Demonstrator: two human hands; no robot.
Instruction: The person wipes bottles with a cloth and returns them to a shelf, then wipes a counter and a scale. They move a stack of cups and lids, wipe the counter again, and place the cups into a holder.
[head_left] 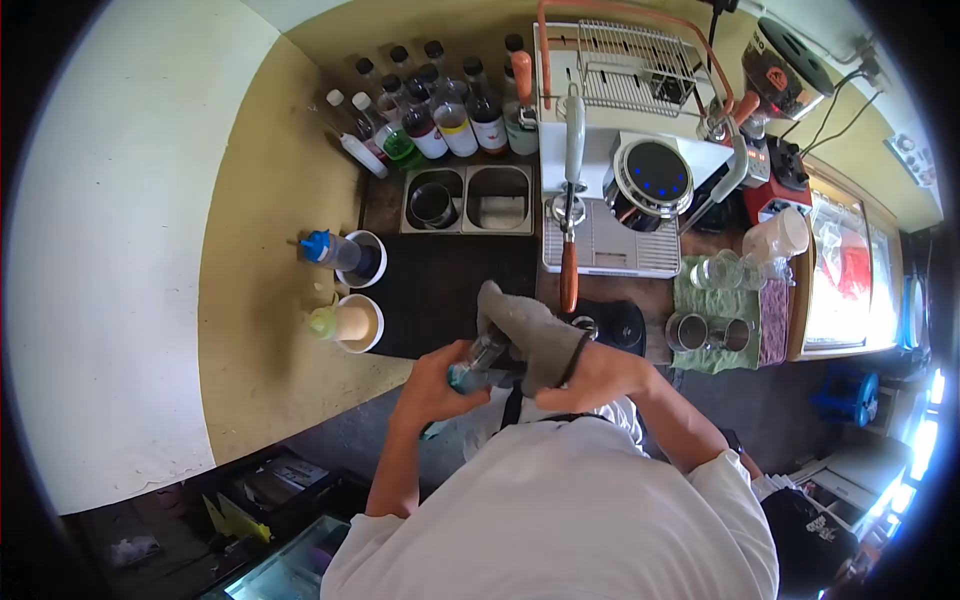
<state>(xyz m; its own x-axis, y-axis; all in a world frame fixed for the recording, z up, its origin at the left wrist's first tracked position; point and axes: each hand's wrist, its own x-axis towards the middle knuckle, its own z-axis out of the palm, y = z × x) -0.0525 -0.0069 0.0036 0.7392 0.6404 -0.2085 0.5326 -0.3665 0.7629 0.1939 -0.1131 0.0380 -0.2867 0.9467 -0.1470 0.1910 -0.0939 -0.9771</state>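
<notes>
My left hand [437, 384] is wrapped round a clear glass [484, 362] with some teal on it, held near my body at the counter's front edge. My right hand [600, 375] grips a grey cloth [535, 335], which is bunched against the glass and drapes over toward the dark mat [450, 285]. The cloth covers part of the glass, so its rim and inside are mostly hidden.
An espresso machine [608, 250] stands behind, with a portafilter handle [569, 275] pointing forward. Syrup bottles [455, 130] and a steel sink tray [500, 172] are at the back. Squeeze bottles [350, 322] stand left; glasses [688, 332] rest on a green cloth [700, 300] right.
</notes>
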